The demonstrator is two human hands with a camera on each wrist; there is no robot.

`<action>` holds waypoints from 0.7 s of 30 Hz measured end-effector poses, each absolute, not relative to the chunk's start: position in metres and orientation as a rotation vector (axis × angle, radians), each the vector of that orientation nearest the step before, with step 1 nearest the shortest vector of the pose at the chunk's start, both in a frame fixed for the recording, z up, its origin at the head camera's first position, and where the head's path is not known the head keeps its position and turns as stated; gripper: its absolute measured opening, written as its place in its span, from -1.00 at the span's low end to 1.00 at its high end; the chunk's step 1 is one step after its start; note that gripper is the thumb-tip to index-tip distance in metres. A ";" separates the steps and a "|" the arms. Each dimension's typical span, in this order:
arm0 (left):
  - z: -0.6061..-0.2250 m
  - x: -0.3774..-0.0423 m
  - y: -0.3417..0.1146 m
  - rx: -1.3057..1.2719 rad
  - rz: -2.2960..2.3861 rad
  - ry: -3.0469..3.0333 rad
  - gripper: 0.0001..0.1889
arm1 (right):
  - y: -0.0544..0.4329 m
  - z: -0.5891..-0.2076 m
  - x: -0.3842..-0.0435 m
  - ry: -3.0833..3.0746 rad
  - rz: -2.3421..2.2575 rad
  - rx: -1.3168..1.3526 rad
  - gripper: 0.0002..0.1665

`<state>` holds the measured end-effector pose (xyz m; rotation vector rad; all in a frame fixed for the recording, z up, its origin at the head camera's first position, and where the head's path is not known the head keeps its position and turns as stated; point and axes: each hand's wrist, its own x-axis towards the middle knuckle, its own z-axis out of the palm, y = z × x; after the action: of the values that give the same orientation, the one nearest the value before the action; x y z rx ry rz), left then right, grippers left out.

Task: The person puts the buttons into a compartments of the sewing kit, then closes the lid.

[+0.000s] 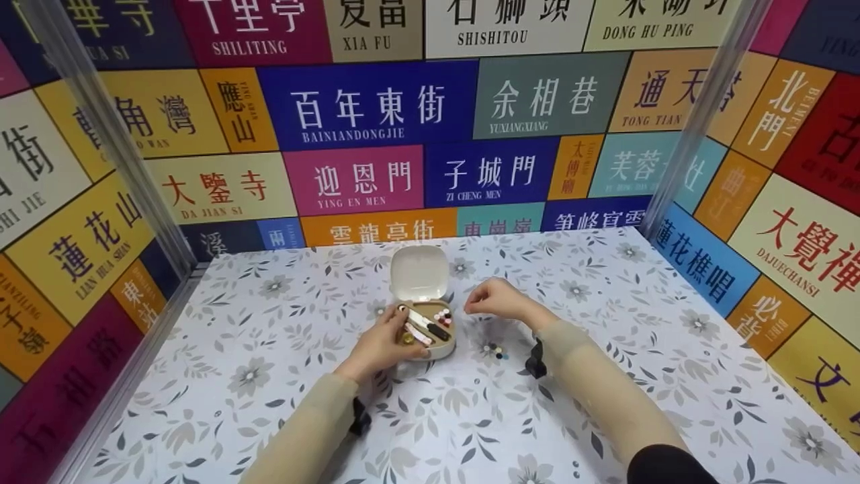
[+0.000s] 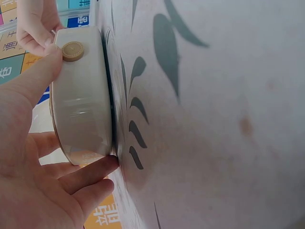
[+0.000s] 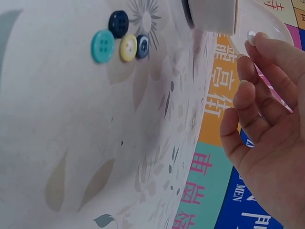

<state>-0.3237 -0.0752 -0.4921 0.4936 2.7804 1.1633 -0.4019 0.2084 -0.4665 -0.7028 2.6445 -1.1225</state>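
Near edge of the desk [image 1: 201, 396] is out of shot, so no idea how much room there is down there. Both forearms come in from the bottom, in pale sleeves [image 1: 605, 383], with a black cuff [image 1: 662, 464] cut off at bottom right. First thing past those is a little pile of buttons [image 3: 103, 46] on the desk right of the box; the head view makes them a smudge, but the right wrist view shows four: navy, teal, yellow and a bluish one. Left hand [image 1: 386, 344] is clamped on the left side of the box [image 1: 441, 351], thumb next to the round latch [image 2: 73, 51] and the other fingers round the side. That hand covers part of what's inside, so I can make out a black-and-white stick [image 1: 439, 331], something gold [image 1: 408, 338] and some white and red dots [image 1: 444, 314], but can't tell what the stick is. Right hand [image 1: 500, 299] hangs just right of the box, not touching it, thumb and index together on a tiny white bit [image 3: 251, 36], the other fingers loosely bent; too small to say what it is. Lid [image 1: 419, 272] stands open behind the box. Loads of bare flower print left and right of the arms, then the desk stops at the sign-covered wall [image 1: 369, 114], a short way behind the lid; top row of signs is cropped.
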 end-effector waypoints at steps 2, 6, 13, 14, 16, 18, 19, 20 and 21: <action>-0.492 -0.324 -0.075 0.487 1.166 2.775 0.06 | 0.207 -0.466 -0.402 2.639 -1.133 -0.705 -0.87; -0.493 -0.325 -0.076 0.479 1.167 2.770 0.06 | 0.204 -0.467 -0.403 2.640 -1.145 -0.703 -0.88; -0.493 -0.325 -0.076 0.482 1.142 2.779 0.07 | 0.198 -0.465 -0.406 2.631 -1.131 -0.689 -0.86; -0.493 -0.325 -0.076 0.478 1.142 2.778 0.07 | 0.198 -0.465 -0.406 2.632 -1.128 -0.692 -0.86; -0.494 -0.325 -0.075 0.482 1.130 2.791 0.07 | 0.197 -0.466 -0.408 2.643 -1.116 -0.711 -0.86; -0.495 -0.325 -0.075 0.490 1.123 2.803 0.07 | 0.196 -0.466 -0.409 2.655 -1.104 -0.737 -0.85; -0.495 -0.325 -0.075 0.491 1.118 2.808 0.07 | 0.195 -0.466 -0.409 2.659 -1.099 -0.745 -0.85; -0.495 -0.326 -0.075 0.497 1.111 2.814 0.07 | 0.194 -0.466 -0.410 2.664 -1.095 -0.752 -0.85; -0.495 -0.326 -0.075 0.500 1.106 2.818 0.07 | 0.194 -0.467 -0.410 2.668 -1.092 -0.760 -0.86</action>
<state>-0.3259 -0.0748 -0.4951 0.5005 2.8182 1.1061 -0.4099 0.1936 -0.4667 -0.7599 2.6680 -1.0925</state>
